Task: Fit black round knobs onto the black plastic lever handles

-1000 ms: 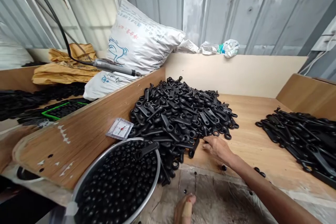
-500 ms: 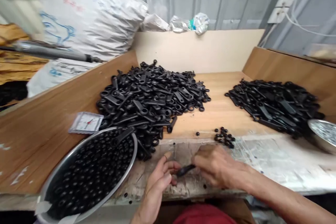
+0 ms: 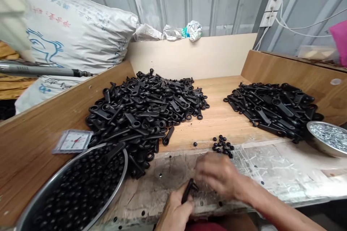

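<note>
My left hand [image 3: 177, 209] is closed around a black plastic handle [image 3: 187, 191] with a short peg sticking out near its upper end, low over the front of the bench. Just right of it, slightly blurred, is my right hand [image 3: 218, 175], its fingers curled together; whatever they hold, if anything, is hidden. Behind the right hand lies a small cluster of black beads [image 3: 223, 146], with a single bead [image 3: 195, 144] off to its left. A large heap of black ring-ended handles [image 3: 151, 104] rises beyond my hands.
At left, a metal basin [image 3: 125, 166] of black beads stands beside a small square clock [image 3: 73, 140]. A second heap of black handles [image 3: 276, 110] lies at right, near a bowl of metal pins [image 3: 329, 137]. A power screwdriver [image 3: 46, 69] hangs before a white sack [image 3: 78, 25].
The handle, earlier between both hands, is now upright in my left hand. My right hand has come off it and sits curled alongside. The camera view has shifted right.
</note>
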The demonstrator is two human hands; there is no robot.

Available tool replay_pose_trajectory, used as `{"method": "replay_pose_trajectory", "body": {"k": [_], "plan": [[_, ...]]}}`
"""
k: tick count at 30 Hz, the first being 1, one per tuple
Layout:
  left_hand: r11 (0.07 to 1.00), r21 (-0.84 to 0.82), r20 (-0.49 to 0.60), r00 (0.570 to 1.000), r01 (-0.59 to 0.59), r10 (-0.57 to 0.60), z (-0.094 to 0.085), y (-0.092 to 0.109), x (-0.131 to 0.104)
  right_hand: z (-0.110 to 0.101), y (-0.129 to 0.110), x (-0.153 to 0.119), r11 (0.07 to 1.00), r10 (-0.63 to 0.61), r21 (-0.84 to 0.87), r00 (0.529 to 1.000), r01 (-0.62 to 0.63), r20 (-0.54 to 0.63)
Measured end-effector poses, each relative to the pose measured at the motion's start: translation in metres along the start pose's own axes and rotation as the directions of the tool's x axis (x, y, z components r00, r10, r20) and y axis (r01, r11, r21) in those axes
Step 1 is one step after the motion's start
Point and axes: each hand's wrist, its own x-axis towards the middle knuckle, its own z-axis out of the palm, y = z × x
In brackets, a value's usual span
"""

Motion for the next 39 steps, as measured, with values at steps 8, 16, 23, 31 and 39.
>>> {"method": "replay_pose_trajectory", "body": {"k": [8,16,23,31,39], "plan": [[0.975,-0.205,-0.091,0.99,0.083,-0.103,-0.019,-0.006,-0.003,0.021,0.051,0.056,0.889,0.32,-0.372,0.943,-0.266,0.089],[0.929,-0.369,-0.157,0.983,0.035,-0.1,-0.029,-0.009,-0.001,0.024,0.058,0.063,0.923,0.363,-0.187,0.924,-0.337,0.124],[0.983,-0.176,-0.22,0.975,-0.061,0.021,-0.018,0.004,0.004,0.037,0.02,0.021,0.46,0.394,0.816,0.904,-0.349,0.165],[0.922,0.31,-0.23,0.922,-0.232,0.31,0.002,0.026,0.012,0.052,0.003,-0.004,-0.142,0.364,0.979,0.912,-0.146,0.189],[0.875,0.458,-0.258,0.919,-0.157,0.3,0.013,0.026,0.02,0.047,0.006,-0.014,-0.169,0.373,0.981,0.914,-0.099,0.157]]}}
